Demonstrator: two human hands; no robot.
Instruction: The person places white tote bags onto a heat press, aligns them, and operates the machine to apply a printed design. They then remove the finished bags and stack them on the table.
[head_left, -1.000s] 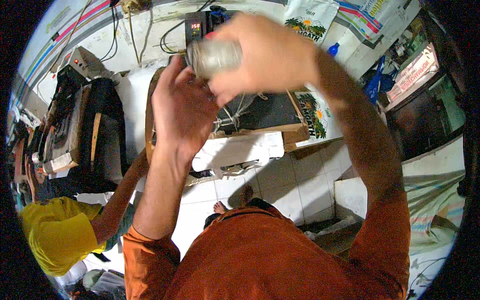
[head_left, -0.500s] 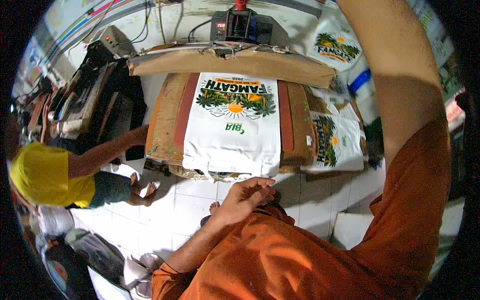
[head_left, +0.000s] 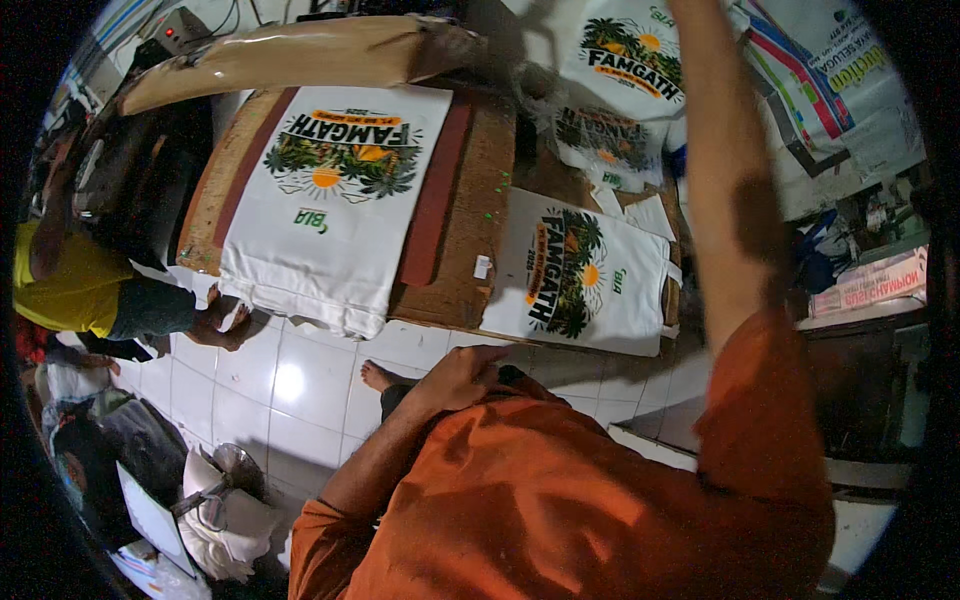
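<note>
My left hand (head_left: 463,377) is held in front of my waist, fingers curled in and the index finger pointing right, with nothing visible in it. It is just off the near edge of the worn brown board (head_left: 478,200). My right arm (head_left: 735,200) reaches up and away past the top edge, so its hand is out of the picture. A white cloth bag (head_left: 320,235) with a palm-and-sun print lies flat on a red-brown pad (head_left: 437,200) on the board. To its right lies a similar white printed bag (head_left: 510,300), turned sideways.
A brown-covered press plate (head_left: 290,55) spans the back of the board. More printed white pieces (head_left: 625,85) are at the back right, with a printed sheet (head_left: 850,90) beyond. A co-worker in a yellow shirt (head_left: 75,285) stands at left. Bundles (head_left: 225,510) lie on the tiled floor.
The view has swung right, so the board and bags appear further left. My raised right arm still extends beyond the top edge. My left hand stays near my waist, its fingers more curled.
</note>
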